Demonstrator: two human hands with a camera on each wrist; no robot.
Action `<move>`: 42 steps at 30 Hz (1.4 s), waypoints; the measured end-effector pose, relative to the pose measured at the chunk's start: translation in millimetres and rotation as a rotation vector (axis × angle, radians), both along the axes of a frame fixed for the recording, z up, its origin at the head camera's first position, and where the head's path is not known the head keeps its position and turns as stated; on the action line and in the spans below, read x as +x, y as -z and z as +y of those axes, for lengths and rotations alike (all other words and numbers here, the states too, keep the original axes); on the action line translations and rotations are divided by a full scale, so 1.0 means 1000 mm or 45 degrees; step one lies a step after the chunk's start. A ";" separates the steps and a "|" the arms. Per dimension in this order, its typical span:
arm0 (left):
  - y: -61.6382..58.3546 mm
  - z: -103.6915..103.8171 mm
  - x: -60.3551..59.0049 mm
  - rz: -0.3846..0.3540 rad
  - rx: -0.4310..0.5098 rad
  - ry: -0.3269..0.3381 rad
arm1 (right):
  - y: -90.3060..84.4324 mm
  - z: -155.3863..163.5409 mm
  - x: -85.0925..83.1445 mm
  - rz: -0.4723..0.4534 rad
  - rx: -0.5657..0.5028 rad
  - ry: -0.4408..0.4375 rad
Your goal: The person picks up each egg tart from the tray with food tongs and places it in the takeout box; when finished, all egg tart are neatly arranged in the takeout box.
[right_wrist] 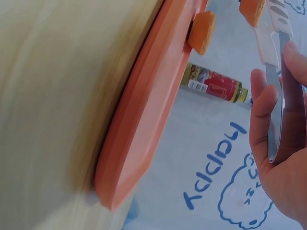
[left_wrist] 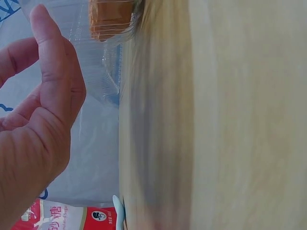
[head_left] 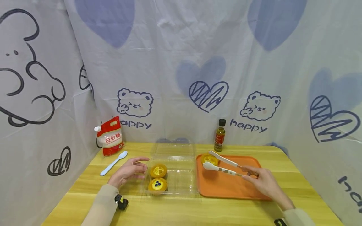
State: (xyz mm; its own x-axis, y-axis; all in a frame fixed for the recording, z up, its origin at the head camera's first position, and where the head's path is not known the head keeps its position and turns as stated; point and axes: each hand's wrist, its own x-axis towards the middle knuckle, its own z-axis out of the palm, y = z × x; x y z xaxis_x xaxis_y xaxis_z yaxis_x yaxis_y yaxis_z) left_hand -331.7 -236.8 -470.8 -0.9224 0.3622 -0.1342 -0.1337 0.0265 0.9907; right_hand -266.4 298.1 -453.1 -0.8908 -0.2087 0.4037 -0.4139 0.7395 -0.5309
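Note:
My right hand (head_left: pixel 263 182) grips a pair of tongs (head_left: pixel 226 162) with white tips, held over the left part of an orange tray (head_left: pixel 229 188). A fruit-topped egg tart (head_left: pixel 210 160) shows between the tips in the head view. In the right wrist view, one tart (right_wrist: pixel 252 12) is up at the tong tips and another tart (right_wrist: pixel 202 32) sits on the tray. My left hand (head_left: pixel 131 171), fingers spread and loosely bent, is at the left side of a clear plastic box (head_left: pixel 182 182) with its lid raised. Inside are a fruit tart (head_left: pixel 158 171) and a blueberry tart (head_left: pixel 157 185).
A red and white sugar bag (head_left: pixel 110 136) stands at the back left, with a pale blue spoon (head_left: pixel 114 163) in front of it. Behind the tray stands a small bottle (head_left: pixel 219 136) with a black cap. Printed cloth (head_left: pixel 169 62) hangs behind the wooden table (head_left: pixel 169 213).

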 end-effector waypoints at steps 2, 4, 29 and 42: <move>0.000 0.000 0.000 -0.005 0.000 -0.007 | -0.001 -0.004 0.000 -0.014 -0.026 -0.004; 0.000 -0.001 0.000 -0.008 -0.002 -0.010 | -0.003 -0.008 -0.001 -0.024 -0.043 -0.012; 0.000 0.000 -0.001 -0.011 0.003 0.001 | -0.003 -0.063 -0.007 -0.046 -0.055 -0.093; 0.000 0.001 -0.002 -0.015 0.011 -0.003 | -0.001 -0.092 -0.007 -0.035 -0.004 -0.146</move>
